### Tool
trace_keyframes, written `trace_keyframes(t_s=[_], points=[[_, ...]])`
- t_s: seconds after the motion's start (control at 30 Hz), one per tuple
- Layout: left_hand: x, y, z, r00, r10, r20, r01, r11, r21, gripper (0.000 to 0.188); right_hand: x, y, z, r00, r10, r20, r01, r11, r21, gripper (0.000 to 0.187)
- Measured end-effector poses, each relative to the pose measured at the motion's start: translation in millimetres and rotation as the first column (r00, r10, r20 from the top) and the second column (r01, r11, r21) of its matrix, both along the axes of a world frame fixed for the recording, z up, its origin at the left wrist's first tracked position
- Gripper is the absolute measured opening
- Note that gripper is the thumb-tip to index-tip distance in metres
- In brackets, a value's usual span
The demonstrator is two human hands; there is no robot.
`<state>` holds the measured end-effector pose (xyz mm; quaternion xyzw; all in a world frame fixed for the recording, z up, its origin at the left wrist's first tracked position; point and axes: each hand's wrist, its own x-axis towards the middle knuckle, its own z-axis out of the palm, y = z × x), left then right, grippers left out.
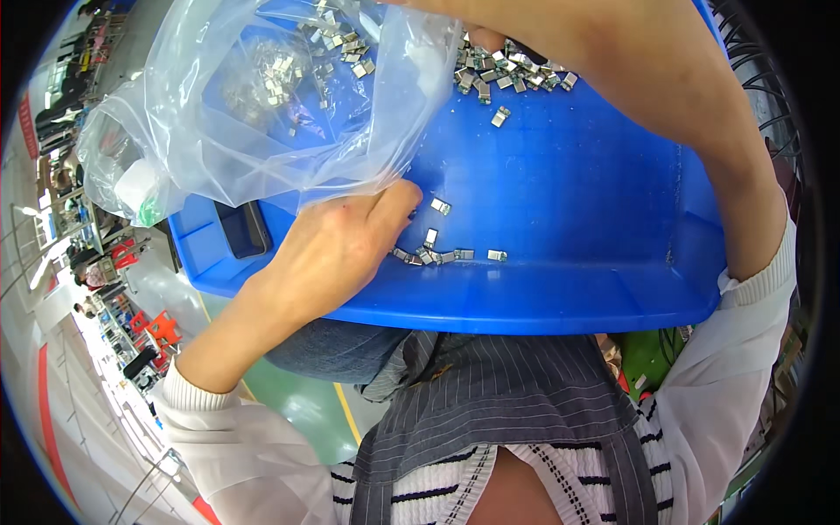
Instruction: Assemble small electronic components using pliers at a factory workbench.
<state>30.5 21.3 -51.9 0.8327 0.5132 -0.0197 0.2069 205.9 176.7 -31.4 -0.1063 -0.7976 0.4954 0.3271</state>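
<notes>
My left hand (346, 234) is closed at the near rim of a clear plastic bag (219, 166), its fingers curled down toward the tray floor. Inside the bag lie many small metal-shelled connectors (282, 77). From the right, my right hand (490, 26) reaches across the top edge, beside the bag's mouth and over a pile of the same connectors (516, 77). Most of its fingers are cut off or hidden. Several loose connectors (446, 256) lie along the tray's near side, close to my left hand. The bag rests in and over a blue plastic tray (569, 219).
A dark phone-like rectangle (243, 229) lies in the tray's near left corner. The tray's raised near wall (525, 302) stands just above my lap. Dark coiled wire (757, 66) runs beyond its right side. Red stools (164, 328) and workbenches stand off to the left.
</notes>
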Motion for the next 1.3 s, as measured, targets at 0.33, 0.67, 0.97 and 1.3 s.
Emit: trace_keyframes(t_s=[0.33,0.67,0.97,1.3], points=[[-2,4,-4,0.999,0.004,0.039,-0.001,0.998,-0.06,0.019,-9,5,-6,0.993,0.076,-0.095,-0.064,0.99,0.126,0.021],[11,6,7,0.979,0.167,0.119,-0.137,0.964,-0.226,0.021,-10,13,-14,0.971,0.158,-0.18,-0.111,0.963,0.248,0.023],[19,12,2,0.989,-0.147,0.034,0.146,0.988,0.049,0.019,-6,17,-13,0.975,0.164,-0.148,-0.113,0.947,0.301,0.022],[22,11,-8,0.978,-0.202,-0.057,0.209,0.962,0.178,0.014,1,18,-5,0.984,0.156,-0.082,-0.111,0.909,0.402,0.021]])
